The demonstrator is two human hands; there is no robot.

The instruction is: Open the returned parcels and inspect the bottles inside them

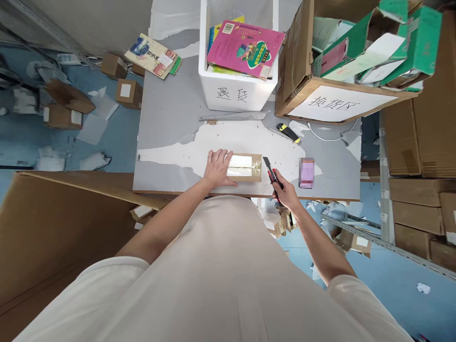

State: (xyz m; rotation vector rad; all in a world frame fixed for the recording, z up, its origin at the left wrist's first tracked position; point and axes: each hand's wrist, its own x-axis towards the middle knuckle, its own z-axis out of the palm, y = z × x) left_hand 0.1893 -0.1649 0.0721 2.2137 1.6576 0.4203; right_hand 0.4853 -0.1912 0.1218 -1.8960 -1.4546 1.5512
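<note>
My left hand [216, 168] grips the left end of a small brown cardboard box [255, 176], fingers across its top and thumb along the near side. The box lies flat near the table's front edge, with a white label and shiny clear tape on top. In my right hand [285, 192] is a red and black utility knife [271, 175], its tip pointing away from me just beside the box's right end. A second utility knife [288, 133], black and yellow, lies farther back. To the right of my right hand rests a phone [307, 173] with a pink, blurred screen.
On the grey, paper-patched table [167, 111] stand a white foam bin [210, 90] of books and a large carton [294, 71] of green packaging. More books [151, 54] lie at the back left. An open carton [71, 223] sits left; stacked boxes [415, 204] stand right.
</note>
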